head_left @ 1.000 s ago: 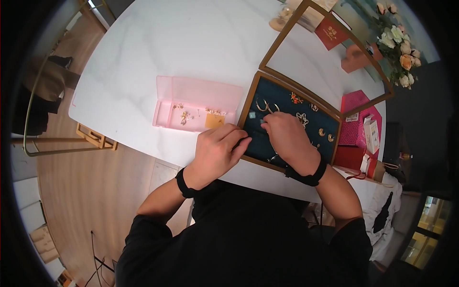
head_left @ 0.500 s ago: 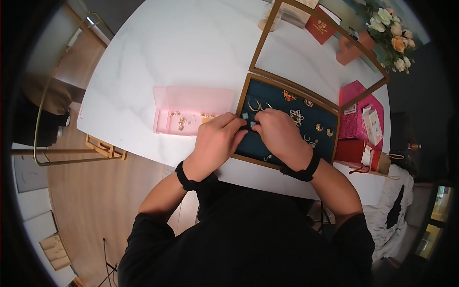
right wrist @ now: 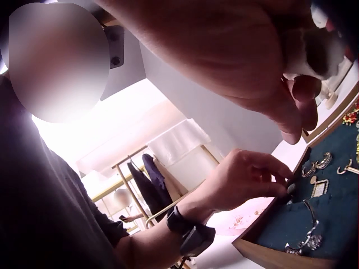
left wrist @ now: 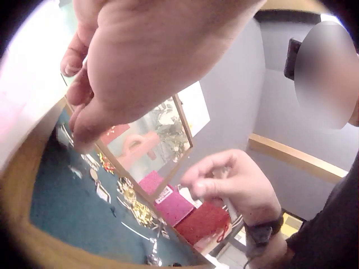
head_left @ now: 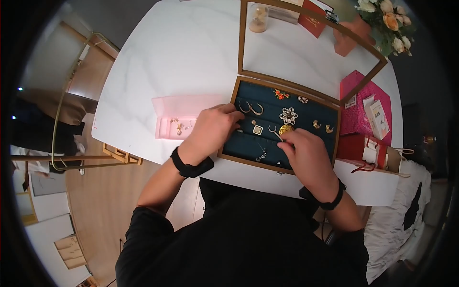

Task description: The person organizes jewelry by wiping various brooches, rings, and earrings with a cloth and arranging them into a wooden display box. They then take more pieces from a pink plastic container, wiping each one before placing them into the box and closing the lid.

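Note:
My left hand (head_left: 213, 126) reaches over the left rim of a wooden jewelry box lined with dark teal fabric (head_left: 244, 148). In the right wrist view, its thumb and index fingertips are right at a small grey-green piece (right wrist: 290, 190); I cannot tell whether they pinch it. My right hand (head_left: 308, 158) hovers over the box's right part, fingers loosely bent, holding nothing visible. By its fingertips are a round gold piece (head_left: 286, 129) and slim earrings (head_left: 272, 128). A square pale earring (head_left: 257, 129), hoops (head_left: 257, 109), a flower brooch (head_left: 288, 116) and a necklace (head_left: 261, 154) lie in the box.
The box's glazed lid (head_left: 241, 43) stands raised behind it. An open pink case (head_left: 161, 131) with gold jewelry is left of my left hand. On the right are a magenta box (head_left: 351, 112) and a red gift bag (head_left: 351, 146); flowers (head_left: 389, 21) stand behind.
My right hand has drawn back to the right, away from my left hand and the small teal pieces. It uncovers the square earring. My left hand stays at the box's left side, over those pieces.

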`<act>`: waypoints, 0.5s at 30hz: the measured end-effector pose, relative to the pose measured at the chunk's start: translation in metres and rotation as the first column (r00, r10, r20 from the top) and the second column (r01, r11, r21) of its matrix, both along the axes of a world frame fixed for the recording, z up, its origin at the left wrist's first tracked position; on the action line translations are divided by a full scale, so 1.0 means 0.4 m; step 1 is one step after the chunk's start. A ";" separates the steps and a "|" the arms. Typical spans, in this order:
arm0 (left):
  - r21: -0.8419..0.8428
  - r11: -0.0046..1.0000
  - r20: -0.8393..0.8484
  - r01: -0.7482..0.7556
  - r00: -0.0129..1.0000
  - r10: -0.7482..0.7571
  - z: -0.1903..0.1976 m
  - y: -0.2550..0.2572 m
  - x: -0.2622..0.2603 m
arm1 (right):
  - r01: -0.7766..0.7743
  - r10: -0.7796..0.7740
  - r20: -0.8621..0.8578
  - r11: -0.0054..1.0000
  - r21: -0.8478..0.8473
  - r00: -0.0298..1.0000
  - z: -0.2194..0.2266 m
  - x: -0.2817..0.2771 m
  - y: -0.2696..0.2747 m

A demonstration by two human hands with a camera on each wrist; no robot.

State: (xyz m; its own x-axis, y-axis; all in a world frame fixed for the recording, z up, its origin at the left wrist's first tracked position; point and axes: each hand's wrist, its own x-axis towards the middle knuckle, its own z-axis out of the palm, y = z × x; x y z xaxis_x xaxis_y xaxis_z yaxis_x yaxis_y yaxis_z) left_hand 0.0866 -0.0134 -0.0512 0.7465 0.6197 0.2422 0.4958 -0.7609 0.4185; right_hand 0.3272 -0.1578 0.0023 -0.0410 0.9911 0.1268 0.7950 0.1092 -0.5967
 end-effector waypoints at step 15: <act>-0.049 0.991 -0.135 0.123 0.982 -0.129 0.033 0.038 0.050 | -0.032 0.033 -0.114 0.999 0.016 0.993 -0.047 0.039 -0.042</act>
